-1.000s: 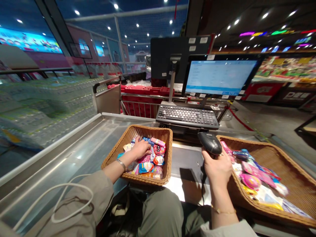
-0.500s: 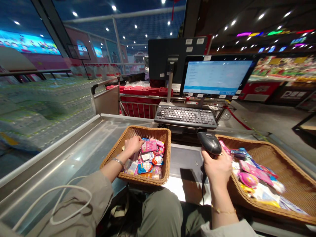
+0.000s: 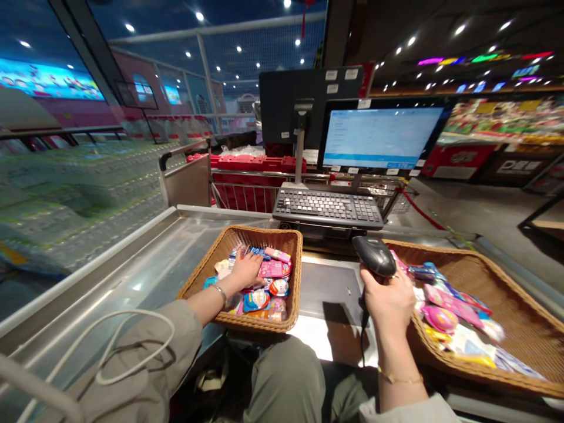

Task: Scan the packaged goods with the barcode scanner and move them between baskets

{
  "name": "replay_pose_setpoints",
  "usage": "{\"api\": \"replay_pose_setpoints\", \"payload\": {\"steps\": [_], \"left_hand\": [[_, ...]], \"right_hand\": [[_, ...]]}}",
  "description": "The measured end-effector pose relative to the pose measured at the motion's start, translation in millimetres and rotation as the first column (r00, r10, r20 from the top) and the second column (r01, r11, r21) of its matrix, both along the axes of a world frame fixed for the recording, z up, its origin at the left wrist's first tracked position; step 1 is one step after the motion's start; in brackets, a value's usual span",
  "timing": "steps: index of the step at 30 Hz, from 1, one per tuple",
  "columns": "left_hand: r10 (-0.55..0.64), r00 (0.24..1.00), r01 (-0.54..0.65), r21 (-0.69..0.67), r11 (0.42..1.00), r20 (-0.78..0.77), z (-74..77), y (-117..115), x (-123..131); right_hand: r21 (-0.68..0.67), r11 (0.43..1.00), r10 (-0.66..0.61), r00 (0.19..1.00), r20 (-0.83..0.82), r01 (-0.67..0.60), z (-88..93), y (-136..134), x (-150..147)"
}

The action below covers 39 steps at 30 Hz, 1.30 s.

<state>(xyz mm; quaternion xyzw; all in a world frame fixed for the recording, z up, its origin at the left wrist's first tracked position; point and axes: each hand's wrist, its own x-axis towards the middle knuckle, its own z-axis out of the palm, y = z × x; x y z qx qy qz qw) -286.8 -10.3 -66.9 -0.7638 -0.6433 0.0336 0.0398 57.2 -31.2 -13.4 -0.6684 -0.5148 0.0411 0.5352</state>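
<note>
My left hand [image 3: 245,271] reaches into the left wicker basket [image 3: 294,276], fingers curled down onto a pink flat packet [image 3: 272,269] among several small colourful snack and toy packs. I cannot tell whether it grips the packet or only presses on it. My right hand [image 3: 388,299] is wrapped round the handle of a black barcode scanner [image 3: 373,255], held upright over the steel counter between the two baskets. The scanner's cord hangs down under my wrist.
A larger wicker basket [image 3: 520,305] with more bright packets sits at the right. Behind stand a keyboard [image 3: 328,207], a lit screen [image 3: 379,138] and a red shopping cart [image 3: 247,176]. The steel counter [image 3: 145,264] runs to the left.
My left hand moved from the basket's left part toward its middle and settled on the pink packet. The right hand and scanner stayed where they were.
</note>
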Motion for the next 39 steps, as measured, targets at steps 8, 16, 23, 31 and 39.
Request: {"api": "replay_pose_setpoints", "payload": {"steps": [8, 16, 23, 31, 39], "left_hand": [[0.04, 0.999, -0.039, 0.017, 0.999, -0.036, 0.2, 0, -1], [0.077, 0.997, -0.076, -0.067, 0.995, 0.017, -7.9, 5, -7], [-0.041, 0.998, 0.047, 0.123, 0.991, -0.052, 4.3, 3, 1], [-0.114, 0.991, 0.132, 0.374, 0.918, -0.069, 30.2, 3, 8], [-0.07, 0.997, 0.074, 0.454, 0.888, -0.025, 56.6, 3, 26]], "right_hand": [[-0.039, 0.999, -0.015, 0.997, -0.078, 0.012, 8.2, -4, 2], [-0.049, 0.999, -0.016, 0.998, -0.067, 0.012, 9.4, -6, 6], [-0.038, 0.999, -0.005, 0.996, -0.094, 0.001, 10.0, -6, 6], [0.003, 1.0, 0.028, 0.997, -0.07, -0.027, 2.3, -4, 8], [0.023, 0.998, 0.062, 0.998, -0.018, -0.062, 0.4, -3, 8]]}}
